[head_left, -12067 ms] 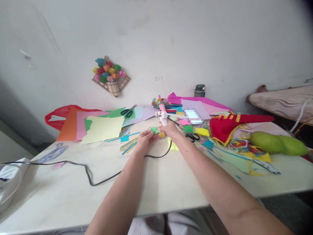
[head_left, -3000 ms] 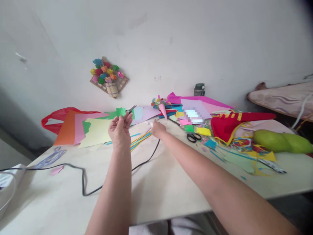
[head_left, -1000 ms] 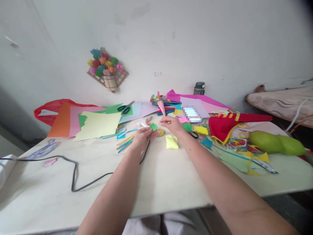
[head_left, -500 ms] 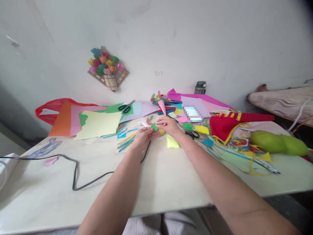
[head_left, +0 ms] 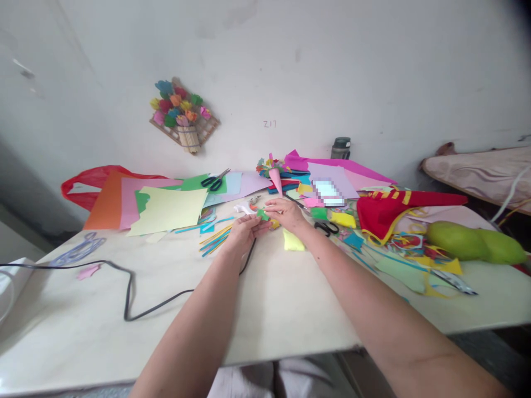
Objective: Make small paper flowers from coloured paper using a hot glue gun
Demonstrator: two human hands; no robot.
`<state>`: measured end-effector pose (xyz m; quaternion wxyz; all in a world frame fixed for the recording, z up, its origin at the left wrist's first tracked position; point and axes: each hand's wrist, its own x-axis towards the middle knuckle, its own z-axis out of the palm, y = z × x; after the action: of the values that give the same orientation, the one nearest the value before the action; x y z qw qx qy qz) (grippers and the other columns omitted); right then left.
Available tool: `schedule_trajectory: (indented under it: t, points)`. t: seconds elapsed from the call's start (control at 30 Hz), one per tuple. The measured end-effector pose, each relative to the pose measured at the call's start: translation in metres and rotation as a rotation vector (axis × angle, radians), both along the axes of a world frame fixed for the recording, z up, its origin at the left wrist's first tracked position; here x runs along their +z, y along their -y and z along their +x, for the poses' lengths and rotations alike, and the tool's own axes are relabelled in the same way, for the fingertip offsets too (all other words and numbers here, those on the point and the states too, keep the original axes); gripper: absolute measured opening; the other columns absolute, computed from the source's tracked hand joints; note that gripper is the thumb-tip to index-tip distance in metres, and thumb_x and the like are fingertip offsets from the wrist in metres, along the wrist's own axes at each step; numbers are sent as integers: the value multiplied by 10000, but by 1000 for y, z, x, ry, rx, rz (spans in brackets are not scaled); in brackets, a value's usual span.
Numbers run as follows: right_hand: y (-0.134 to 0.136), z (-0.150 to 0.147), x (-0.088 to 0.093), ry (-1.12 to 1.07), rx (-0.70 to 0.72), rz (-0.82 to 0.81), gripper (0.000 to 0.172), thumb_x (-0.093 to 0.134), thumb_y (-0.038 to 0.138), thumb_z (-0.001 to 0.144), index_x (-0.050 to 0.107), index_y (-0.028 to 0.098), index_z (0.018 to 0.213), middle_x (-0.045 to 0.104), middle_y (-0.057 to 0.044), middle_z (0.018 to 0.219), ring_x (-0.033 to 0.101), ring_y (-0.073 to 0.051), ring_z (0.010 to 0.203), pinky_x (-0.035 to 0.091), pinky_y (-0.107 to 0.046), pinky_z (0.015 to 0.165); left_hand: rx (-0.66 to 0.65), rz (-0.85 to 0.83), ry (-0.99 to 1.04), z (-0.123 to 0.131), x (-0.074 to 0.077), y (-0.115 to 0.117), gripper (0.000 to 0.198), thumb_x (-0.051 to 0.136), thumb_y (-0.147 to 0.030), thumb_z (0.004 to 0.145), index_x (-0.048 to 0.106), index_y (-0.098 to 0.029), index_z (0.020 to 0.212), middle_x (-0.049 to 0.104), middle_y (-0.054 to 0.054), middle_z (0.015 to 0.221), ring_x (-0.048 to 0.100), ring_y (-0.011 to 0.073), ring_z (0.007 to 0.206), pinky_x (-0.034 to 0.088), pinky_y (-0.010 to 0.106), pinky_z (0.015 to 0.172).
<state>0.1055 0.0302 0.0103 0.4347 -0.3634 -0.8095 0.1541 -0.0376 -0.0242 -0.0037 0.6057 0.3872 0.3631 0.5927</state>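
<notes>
My left hand (head_left: 244,229) and my right hand (head_left: 286,212) meet over the far middle of the table (head_left: 269,309). Both pinch a small green paper flower (head_left: 261,214) between their fingertips. A small yellow paper piece (head_left: 274,223) lies just under the right hand. A white glue gun (head_left: 243,209) lies behind the hands, its black cord (head_left: 128,287) trailing left across the table. A folded yellow paper (head_left: 292,241) rests to the right of my left hand.
Coloured paper sheets (head_left: 166,207) and green-handled scissors (head_left: 214,181) lie at the back left. Black scissors (head_left: 327,227), a red and yellow cloth (head_left: 390,213), paper scraps and a green gourd (head_left: 473,243) crowd the right. A paper flower bouquet (head_left: 182,117) hangs on the wall.
The left hand lowered the green flower from up near the paper sheets to the table's middle. The right hand then closed in from the right and pinched it too.
</notes>
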Motion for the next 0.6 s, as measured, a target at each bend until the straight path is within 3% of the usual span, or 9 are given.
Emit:
schedule_trajectory:
  t: [0.23, 0.6]
  points:
    - [0, 0, 0, 66, 10, 50, 156, 589, 216, 731, 697, 257, 836, 630, -7, 1045, 569, -159, 977, 441, -291, 854, 9, -7, 6, 1, 2, 2, 77, 529, -90, 729, 596, -97, 768, 669, 89, 707, 649, 172, 671, 519, 275, 672]
    - [0, 0, 0, 30, -11, 95, 164, 532, 243, 764, 689, 232, 808, 616, -12, 1057, 560, -149, 966, 446, -271, 817, 22, -25, 27, 0, 0, 0, 20, 557, -92, 705, 565, -109, 696, 663, 80, 691, 648, 182, 677, 519, 295, 681]
